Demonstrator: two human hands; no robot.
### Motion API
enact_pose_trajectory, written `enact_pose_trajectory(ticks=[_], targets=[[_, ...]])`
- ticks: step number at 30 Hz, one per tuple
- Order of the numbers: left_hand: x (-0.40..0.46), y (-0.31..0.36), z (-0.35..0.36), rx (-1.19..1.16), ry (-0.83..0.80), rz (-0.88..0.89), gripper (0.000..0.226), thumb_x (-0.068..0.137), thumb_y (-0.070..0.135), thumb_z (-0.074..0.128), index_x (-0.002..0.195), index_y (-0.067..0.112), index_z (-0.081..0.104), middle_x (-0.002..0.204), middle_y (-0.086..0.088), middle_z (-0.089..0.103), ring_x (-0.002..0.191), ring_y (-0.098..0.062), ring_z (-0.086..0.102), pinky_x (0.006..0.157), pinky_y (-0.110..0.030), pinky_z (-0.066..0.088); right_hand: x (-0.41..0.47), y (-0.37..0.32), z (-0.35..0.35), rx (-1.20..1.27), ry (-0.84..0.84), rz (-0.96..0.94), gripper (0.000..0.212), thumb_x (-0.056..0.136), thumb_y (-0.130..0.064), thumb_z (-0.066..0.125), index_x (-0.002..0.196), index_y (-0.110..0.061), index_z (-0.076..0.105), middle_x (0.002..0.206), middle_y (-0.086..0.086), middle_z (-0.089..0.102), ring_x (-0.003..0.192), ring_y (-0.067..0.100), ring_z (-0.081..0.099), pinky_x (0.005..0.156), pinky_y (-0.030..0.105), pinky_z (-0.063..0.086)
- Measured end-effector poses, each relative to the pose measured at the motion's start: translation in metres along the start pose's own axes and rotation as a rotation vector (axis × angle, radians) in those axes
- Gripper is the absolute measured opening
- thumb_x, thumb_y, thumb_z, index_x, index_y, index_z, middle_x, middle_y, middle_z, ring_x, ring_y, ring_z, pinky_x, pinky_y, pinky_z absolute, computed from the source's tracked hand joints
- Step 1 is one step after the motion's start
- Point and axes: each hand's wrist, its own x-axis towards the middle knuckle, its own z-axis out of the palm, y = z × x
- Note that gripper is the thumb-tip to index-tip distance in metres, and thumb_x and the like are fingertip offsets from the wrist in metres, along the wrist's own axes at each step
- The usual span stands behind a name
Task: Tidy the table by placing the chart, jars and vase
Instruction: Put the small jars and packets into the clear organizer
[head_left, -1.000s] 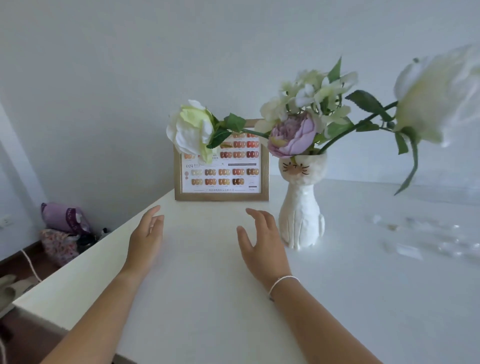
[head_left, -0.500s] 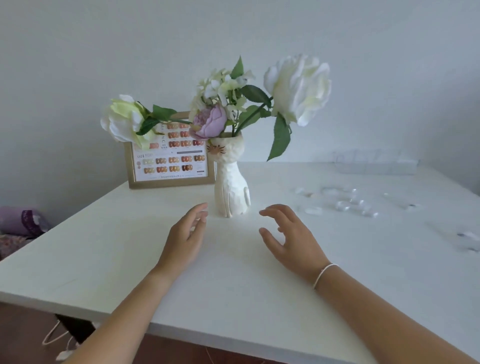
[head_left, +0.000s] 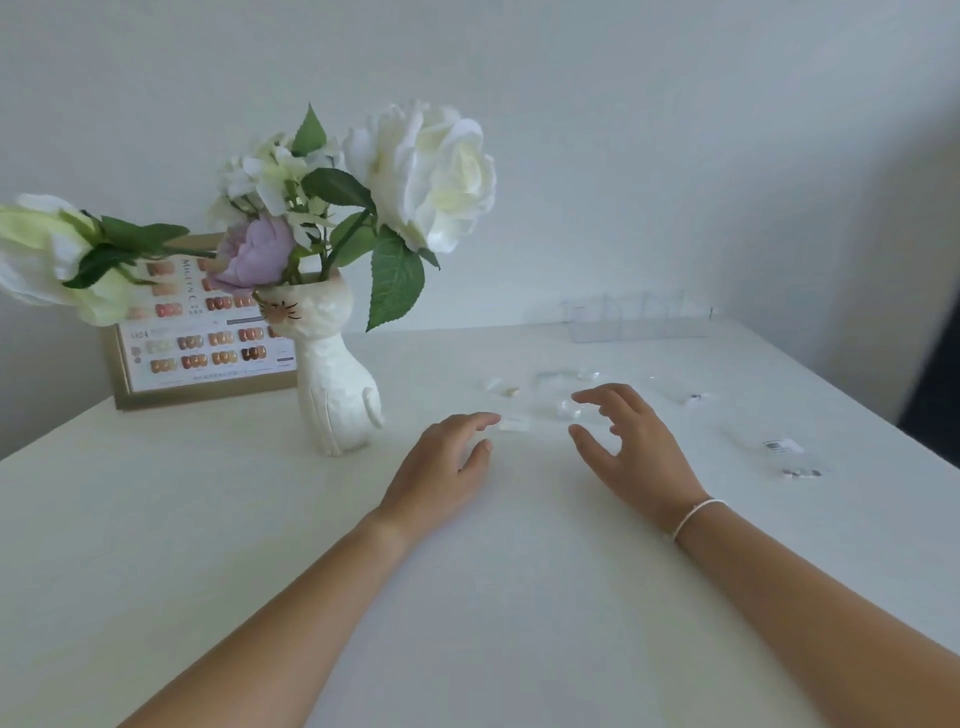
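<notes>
A white cat-shaped vase (head_left: 340, 382) with white and lilac flowers stands upright at the left of the white table (head_left: 208, 545). Behind it a wood-framed nail colour chart (head_left: 208, 345) leans against the wall, partly hidden by flowers. Small clear jars and lids (head_left: 569, 376) lie scattered right of the vase. My left hand (head_left: 441, 467) hovers empty, fingers near a small white piece (head_left: 514, 423). My right hand (head_left: 631, 447) is open, fingers curled over a clear jar (head_left: 571, 410) without gripping it.
A clear plastic organiser (head_left: 639, 317) stands at the back by the wall. Small packets and tiny parts (head_left: 784, 449) lie towards the right edge. A dark object (head_left: 935, 374) stands beyond the table's right edge.
My view has swung right, so vase and chart now sit further left. Both hands have shifted right from beside the vase to the scattered clear jars.
</notes>
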Motion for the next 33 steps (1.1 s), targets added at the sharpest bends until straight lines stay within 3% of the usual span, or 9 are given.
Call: enact_pose_trajectory(ticks=[6,13,17,21,24,28,33], targets=[[0.045,0.004,0.028,0.238,-0.053,0.001,0.038,0.089,0.026,0.048,0.127,0.027,0.052,0.133,0.003,0.054,0.118,-0.024,0.049,0.099,-0.034,0.036,0.02,0.027,-0.005,0.021,0.019,0.014,0.026,0.084,-0.024,0.059,0.11,-0.023,0.058,0.105,-0.011,0.052,0.101,0.014,0.053,0.084,0.027,0.044],[0.068,-0.014,0.038,0.226,-0.024,-0.051,0.027,0.087,0.032,0.052,0.112,0.028,0.063,0.114,0.003,0.06,0.11,-0.022,0.048,0.092,-0.026,0.033,0.073,0.051,0.0,-0.115,-0.057,-0.014,0.023,0.086,-0.026,0.054,0.108,-0.026,0.059,0.093,-0.009,0.058,0.089,0.012,0.049,0.077,0.019,0.035],[0.07,-0.016,0.037,0.143,-0.013,-0.056,0.028,0.086,0.026,0.056,0.114,0.027,0.061,0.097,0.007,0.052,0.103,-0.018,0.046,0.091,-0.025,0.035,0.116,0.052,0.015,-0.182,-0.14,-0.006,0.022,0.086,-0.021,0.053,0.106,-0.023,0.063,0.101,-0.001,0.066,0.093,0.016,0.05,0.079,0.023,0.036],[0.071,-0.02,0.035,0.066,-0.007,-0.077,0.029,0.086,0.02,0.056,0.114,0.027,0.061,0.095,0.009,0.048,0.1,-0.015,0.046,0.086,-0.021,0.034,0.146,0.049,0.034,-0.317,-0.436,0.075,0.03,0.083,-0.026,0.057,0.113,-0.028,0.06,0.119,-0.005,0.062,0.114,0.018,0.05,0.101,0.035,0.037],[0.071,-0.022,0.035,0.031,0.007,-0.08,0.03,0.085,0.017,0.056,0.113,0.027,0.061,0.089,0.012,0.048,0.093,-0.012,0.047,0.079,-0.016,0.034,0.152,0.05,0.042,-0.344,-0.632,0.184,0.04,0.075,-0.035,0.066,0.114,-0.028,0.059,0.12,-0.007,0.06,0.109,0.015,0.052,0.103,0.039,0.038],[0.07,-0.022,0.031,-0.085,0.041,-0.117,0.025,0.083,0.012,0.057,0.101,0.027,0.067,0.078,0.013,0.052,0.07,0.002,0.05,0.064,0.0,0.034,0.152,0.05,0.042,-0.371,-0.586,0.143,0.029,0.075,-0.029,0.067,0.103,-0.025,0.063,0.114,-0.005,0.063,0.108,0.017,0.054,0.097,0.037,0.039],[0.068,-0.015,0.026,-0.199,0.074,-0.115,0.033,0.082,0.004,0.052,0.086,0.035,0.065,0.072,0.011,0.052,0.056,0.006,0.048,0.054,-0.002,0.035,0.143,0.052,0.043,-0.35,-0.505,0.086,0.015,0.078,-0.016,0.061,0.092,-0.02,0.064,0.105,-0.001,0.067,0.099,0.022,0.059,0.088,0.032,0.043]])
